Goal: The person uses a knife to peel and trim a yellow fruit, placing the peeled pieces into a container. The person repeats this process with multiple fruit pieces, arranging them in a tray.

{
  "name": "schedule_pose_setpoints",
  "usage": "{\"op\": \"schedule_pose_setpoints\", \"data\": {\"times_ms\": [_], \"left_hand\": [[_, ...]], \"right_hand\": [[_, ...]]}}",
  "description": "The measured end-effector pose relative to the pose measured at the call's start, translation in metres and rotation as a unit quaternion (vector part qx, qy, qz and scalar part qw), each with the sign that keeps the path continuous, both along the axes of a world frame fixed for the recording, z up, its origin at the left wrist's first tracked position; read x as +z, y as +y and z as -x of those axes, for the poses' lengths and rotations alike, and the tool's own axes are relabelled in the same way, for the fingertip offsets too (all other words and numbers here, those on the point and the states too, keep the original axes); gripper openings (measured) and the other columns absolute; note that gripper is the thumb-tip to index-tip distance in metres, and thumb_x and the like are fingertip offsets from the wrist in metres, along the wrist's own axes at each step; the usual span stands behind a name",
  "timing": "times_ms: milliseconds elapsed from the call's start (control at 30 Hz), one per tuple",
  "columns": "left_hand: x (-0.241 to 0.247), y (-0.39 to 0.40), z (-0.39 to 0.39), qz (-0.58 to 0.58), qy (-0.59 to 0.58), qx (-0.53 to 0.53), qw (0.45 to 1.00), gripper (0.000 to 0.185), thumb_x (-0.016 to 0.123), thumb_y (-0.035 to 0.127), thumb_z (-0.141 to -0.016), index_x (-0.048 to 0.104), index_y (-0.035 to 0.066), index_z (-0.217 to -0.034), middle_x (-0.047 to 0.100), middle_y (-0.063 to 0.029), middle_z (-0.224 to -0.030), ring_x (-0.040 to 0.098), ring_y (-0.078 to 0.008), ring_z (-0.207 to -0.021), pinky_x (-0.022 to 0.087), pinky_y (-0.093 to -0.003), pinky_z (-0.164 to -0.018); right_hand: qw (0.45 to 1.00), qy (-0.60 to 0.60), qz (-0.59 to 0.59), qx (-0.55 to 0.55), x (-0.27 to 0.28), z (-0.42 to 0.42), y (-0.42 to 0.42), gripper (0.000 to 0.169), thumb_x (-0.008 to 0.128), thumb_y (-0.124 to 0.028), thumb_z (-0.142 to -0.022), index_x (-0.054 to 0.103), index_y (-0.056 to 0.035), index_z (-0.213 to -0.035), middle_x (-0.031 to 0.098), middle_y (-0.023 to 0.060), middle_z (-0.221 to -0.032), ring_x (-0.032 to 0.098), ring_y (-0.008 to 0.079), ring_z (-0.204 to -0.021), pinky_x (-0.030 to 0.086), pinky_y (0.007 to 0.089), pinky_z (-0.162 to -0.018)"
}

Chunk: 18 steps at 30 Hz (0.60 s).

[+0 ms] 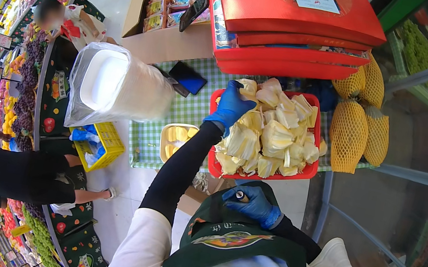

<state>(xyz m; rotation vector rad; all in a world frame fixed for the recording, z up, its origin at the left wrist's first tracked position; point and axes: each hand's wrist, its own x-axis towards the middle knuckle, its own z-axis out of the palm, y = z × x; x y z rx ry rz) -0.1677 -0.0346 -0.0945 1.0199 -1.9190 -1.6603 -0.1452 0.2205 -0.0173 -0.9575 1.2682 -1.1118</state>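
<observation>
My left hand point(231, 104), in a blue glove, reaches over the left side of a red plastic basket point(214, 168). Its fingertips are at the pale yellow fruit chunks point(277, 138), apparently jackfruit, heaped in there; whether they grip a piece is unclear. Close to my apron, my gloved right hand point(255, 206) is closed around a tool with a round handle point(242, 196). Only the handle's end shows, and the rest of the tool is hidden. Left of the basket, partly behind my left forearm, lies a small tray point(164, 146) of yellow fruit pieces point(178, 133).
A bagged stack of white trays point(136, 85) and dark phones point(187, 78) lie on the checked cloth point(148, 139). Red gift boxes point(296, 32) and a carton point(170, 42) stand beyond. Netted fruits point(349, 136) lie right. A yellow crate point(106, 146) and two people point(23, 177) are left.
</observation>
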Motion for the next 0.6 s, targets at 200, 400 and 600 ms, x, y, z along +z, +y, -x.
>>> {"op": "schedule_pose_setpoints", "data": {"times_ms": [200,400,600], "left_hand": [[0.090,0.001,-0.109,-0.234,0.161,0.001,0.959,0.056,0.069,0.001,-0.071,0.044,0.002,-0.121,0.053,-0.0114,-0.117,0.051,-0.0198,-0.111,0.043,-0.0319,-0.093],[0.126,0.073,-0.241,-0.268,0.295,0.078,0.914,0.075,0.068,-0.003,-0.064,0.038,0.006,-0.132,0.045,-0.0080,-0.128,0.043,-0.0228,-0.123,0.035,-0.0348,-0.104],[0.152,0.151,-0.328,-0.161,0.329,0.236,0.900,0.057,0.069,-0.002,-0.070,0.045,0.007,-0.122,0.050,-0.0092,-0.122,0.046,-0.0220,-0.119,0.035,-0.0359,-0.103]], "right_hand": [[0.989,-0.118,-0.049,-0.077,0.001,-0.003,-0.007,0.019,0.070,-0.010,-0.080,0.066,-0.0047,-0.097,0.066,0.0015,-0.082,0.059,0.0086,-0.072,0.049,0.0241,-0.069],[0.989,-0.097,0.051,-0.103,0.038,-0.038,-0.067,0.045,0.076,-0.004,-0.072,0.059,-0.0035,-0.114,0.062,0.0014,-0.092,0.055,0.0062,-0.080,0.048,0.0226,-0.071],[0.974,0.036,0.177,0.140,0.087,-0.115,-0.111,0.049,0.078,-0.007,-0.068,0.056,-0.0036,-0.112,0.059,0.0076,-0.107,0.058,0.0158,-0.097,0.047,0.0279,-0.084]]}}
